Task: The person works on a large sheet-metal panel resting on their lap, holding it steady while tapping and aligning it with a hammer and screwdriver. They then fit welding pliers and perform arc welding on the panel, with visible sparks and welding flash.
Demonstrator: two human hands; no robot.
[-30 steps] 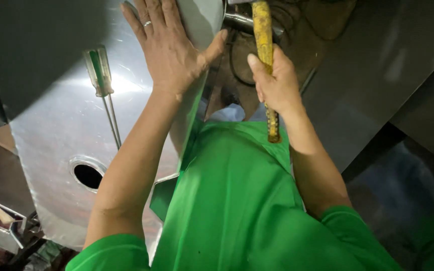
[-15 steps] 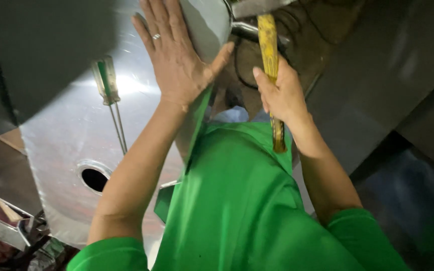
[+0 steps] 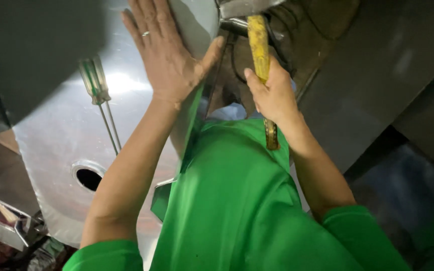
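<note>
My left hand [image 3: 169, 55] lies flat, fingers spread, on a shiny sheet-metal panel [image 3: 66, 130], with the thumb hooked over its right edge. A ring sits on one finger. My right hand [image 3: 275, 95] is closed around the yellowish wooden handle of a hammer [image 3: 259, 45]; the handle runs up to a steel head at the top edge of the view, right beside the panel's edge. The handle's lower end sticks out below my wrist. My green shirt fills the lower middle.
A green-handled screwdriver [image 3: 95, 83] lies on the panel left of my left arm. A round hole [image 3: 88, 178] is cut in the panel lower down. Grey metal surfaces [image 3: 377, 75] stand to the right, and shiny metal parts [image 3: 1, 221] at the lower left.
Both hands have moved upward in the view and the hammer's head has risen to the top edge. My left hand stays flat on the panel.
</note>
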